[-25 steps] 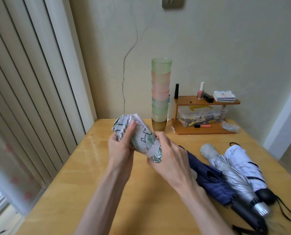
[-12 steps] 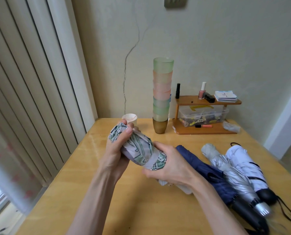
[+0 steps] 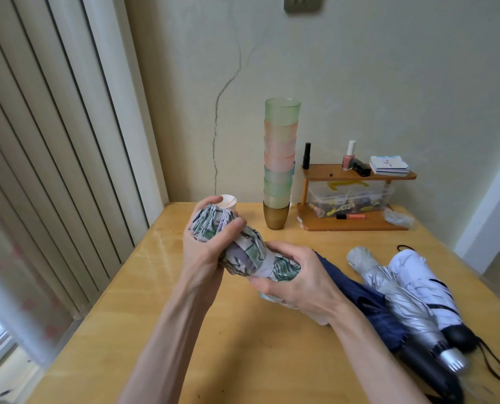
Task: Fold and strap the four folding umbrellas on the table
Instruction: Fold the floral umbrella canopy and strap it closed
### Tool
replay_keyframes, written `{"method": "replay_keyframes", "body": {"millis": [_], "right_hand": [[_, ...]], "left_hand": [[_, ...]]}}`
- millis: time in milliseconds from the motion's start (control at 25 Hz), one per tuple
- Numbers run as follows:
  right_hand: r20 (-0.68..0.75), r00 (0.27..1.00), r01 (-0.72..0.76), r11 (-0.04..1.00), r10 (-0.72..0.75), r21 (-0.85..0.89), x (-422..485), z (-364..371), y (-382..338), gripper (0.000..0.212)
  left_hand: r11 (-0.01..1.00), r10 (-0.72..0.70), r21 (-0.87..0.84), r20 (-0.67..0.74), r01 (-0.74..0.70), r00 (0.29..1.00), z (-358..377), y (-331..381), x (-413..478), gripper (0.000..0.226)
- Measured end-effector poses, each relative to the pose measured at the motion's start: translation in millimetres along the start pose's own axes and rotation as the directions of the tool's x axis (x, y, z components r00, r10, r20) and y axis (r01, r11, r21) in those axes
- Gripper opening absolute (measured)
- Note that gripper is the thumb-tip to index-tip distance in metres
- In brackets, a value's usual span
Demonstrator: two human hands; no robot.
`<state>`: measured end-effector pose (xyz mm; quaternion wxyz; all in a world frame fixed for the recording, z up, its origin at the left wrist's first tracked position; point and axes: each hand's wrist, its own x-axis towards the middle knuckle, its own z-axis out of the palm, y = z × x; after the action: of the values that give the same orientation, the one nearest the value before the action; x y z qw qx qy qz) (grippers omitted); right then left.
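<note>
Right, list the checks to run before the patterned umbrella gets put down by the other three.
1. Left hand grips the pleated end of the patterned umbrella: ok.
2. Right hand holds its other end: ok.
3. Pale strap wrapped round the canopy: ok.
4. Strap fastened: cannot tell, its closure is not in view.
5. Bare table in front of the navy umbrella: ok.
6. Patterned umbrella apart from the cup stack: ok.
</note>
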<state>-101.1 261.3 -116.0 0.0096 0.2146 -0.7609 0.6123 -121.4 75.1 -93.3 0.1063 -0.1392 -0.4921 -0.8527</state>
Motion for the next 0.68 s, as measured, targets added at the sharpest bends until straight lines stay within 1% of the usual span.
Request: {"method": "replay_keyframes", "body": {"millis": [80,120,160,200,280,320,360,400,440,480,520,560,600,640,680], "right_hand": [[0.064,0.998,-0.008,1.000,0.006,0.027,-2.2,-4.0,-0.9,0.030],[0.083,0.997,-0.004,1.000,0.002,0.027,-3.0,-4.4,-1.7,0.027],[0.090,0.996,-0.003,1.000,0.000,0.028,-2.6,-3.8,-1.6,0.024],[0.081,0.997,-0.003,0.999,0.001,0.034,-1.8,-2.5,-1.0,0.021],[0.002,1.000,0.010,1.000,-0.010,0.017,1.2,2.1,0.4,0.019],[-0.044,0.999,0.023,1.000,-0.023,0.003,2.8,5.1,1.6,0.020],[-0.083,0.996,0.030,1.000,-0.029,0.001,3.7,7.4,3.1,0.022],[-0.105,0.994,0.030,0.999,-0.028,0.018,4.4,8.6,3.7,0.025],[-0.110,0.994,0.022,0.999,-0.018,0.038,4.6,9.7,4.6,0.028],[-0.098,0.995,0.015,0.999,-0.010,0.046,4.4,9.5,5.2,0.033],[-0.084,0.996,0.015,0.999,-0.012,0.039,4.4,8.3,6.6,0.042],[-0.090,0.996,0.022,1.000,-0.022,0.005,5.0,6.7,9.2,0.051],[-0.133,0.990,0.029,0.997,-0.038,-0.069,6.2,6.1,11.0,0.058],[-0.214,0.973,0.040,0.981,-0.081,-0.188,8.1,6.3,13.5,0.059],[-0.301,0.939,0.065,0.946,-0.165,-0.316,9.7,7.8,16.4,0.055]], "left_hand": [[0.999,-0.013,-0.038,0.070,0.015,0.997,0.5,4.1,-1.8,0.044],[0.998,-0.013,-0.057,0.106,0.019,0.994,-0.3,5.7,-2.7,0.050],[0.997,-0.016,-0.077,0.127,0.025,0.992,-2.5,6.0,-1.5,0.064],[0.995,-0.024,-0.095,0.123,0.036,0.992,-5.3,6.2,0.4,0.083],[0.993,-0.057,-0.101,0.056,0.062,0.997,-14.4,1.5,5.8,0.118],[0.994,-0.096,-0.053,0.029,0.098,0.995,-17.7,-2.6,6.0,0.127],[0.988,-0.151,0.031,0.022,0.150,0.988,-17.8,-7.0,3.6,0.126],[0.970,-0.208,0.134,0.036,0.202,0.977,-16.0,-11.9,0.2,0.115],[0.945,-0.259,0.222,0.064,0.239,0.964,-12.3,-16.9,-3.6,0.094],[0.930,-0.285,0.265,0.079,0.255,0.955,-8.4,-22.7,-5.5,0.069],[0.926,-0.291,0.269,0.059,0.265,0.955,-4.7,-26.0,-6.5,0.051],[0.932,-0.279,0.243,0.012,0.268,0.960,-2.2,-26.5,-6.7,0.044],[0.945,-0.253,0.204,-0.041,0.256,0.967,-1.3,-25.4,-5.4,0.044],[0.956,-0.224,0.172,-0.098,0.239,0.970,-1.8,-24.7,-2.8,0.046],[0.963,-0.195,0.157,-0.159,0.220,0.968,-2.0,-24.2,-0.8,0.049]]}}
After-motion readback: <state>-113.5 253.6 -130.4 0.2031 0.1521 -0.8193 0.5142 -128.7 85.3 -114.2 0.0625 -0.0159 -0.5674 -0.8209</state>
